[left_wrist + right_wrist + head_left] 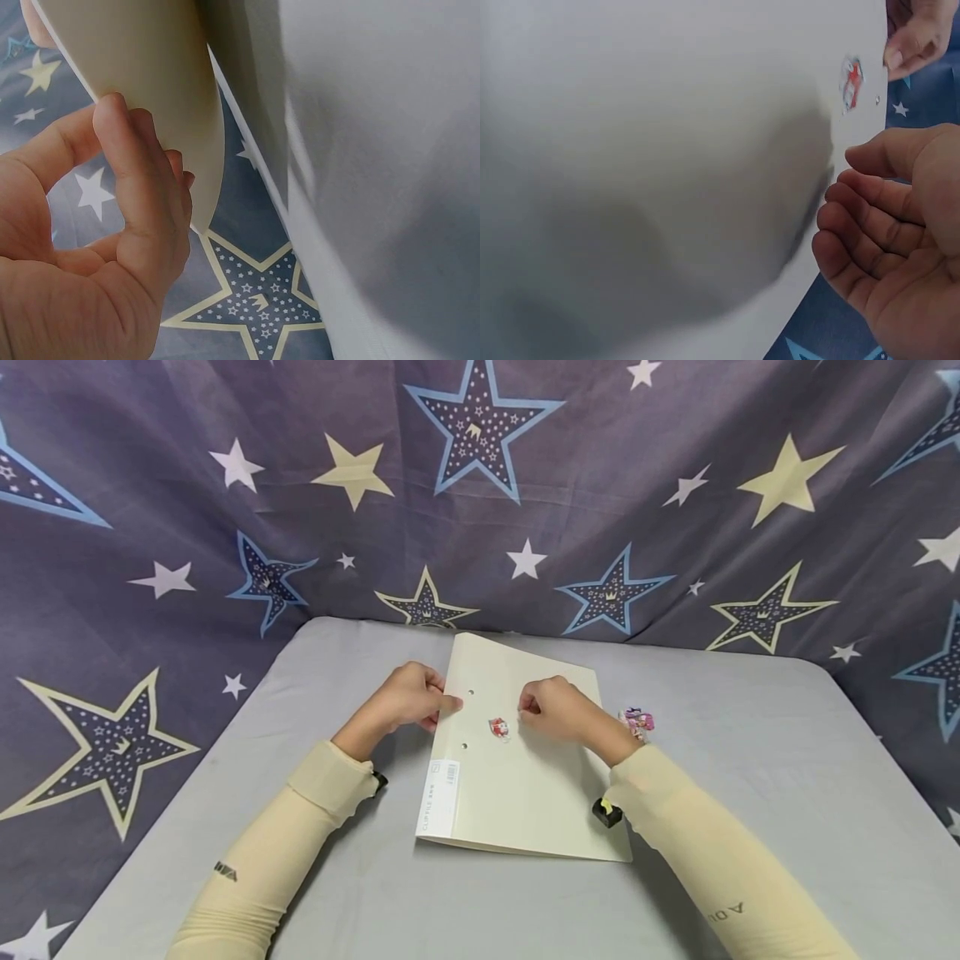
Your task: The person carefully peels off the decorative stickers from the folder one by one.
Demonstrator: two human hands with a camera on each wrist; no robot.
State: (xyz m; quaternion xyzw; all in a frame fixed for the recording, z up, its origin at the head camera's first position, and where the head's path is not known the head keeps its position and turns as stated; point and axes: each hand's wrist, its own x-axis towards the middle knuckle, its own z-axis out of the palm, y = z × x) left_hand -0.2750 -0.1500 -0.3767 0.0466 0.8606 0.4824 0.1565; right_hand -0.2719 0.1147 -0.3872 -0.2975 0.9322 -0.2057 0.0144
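Observation:
A cream clip file folder [540, 777] lies tilted, its spine side raised off the table. My left hand [412, 695] grips the spine edge, thumb on the cover and fingers behind it; in the left wrist view the fingers [139, 172] press the back of the folder. A small red and white sticker [498, 727] is on the cover near two metal rivets. Just right of that sticker, my right hand [558, 710] hovers close over the cover. Its fingers [847, 251] are loosely curled, with a gap between thumb and forefinger and nothing in it.
Colourful pink and purple stickers [639, 720] lie on the table right of the folder, partly behind the right forearm. The grey-covered table [750, 793] ends at a star-patterned curtain [525, 518] at the back. A white label [442, 797] marks the folder's lower spine.

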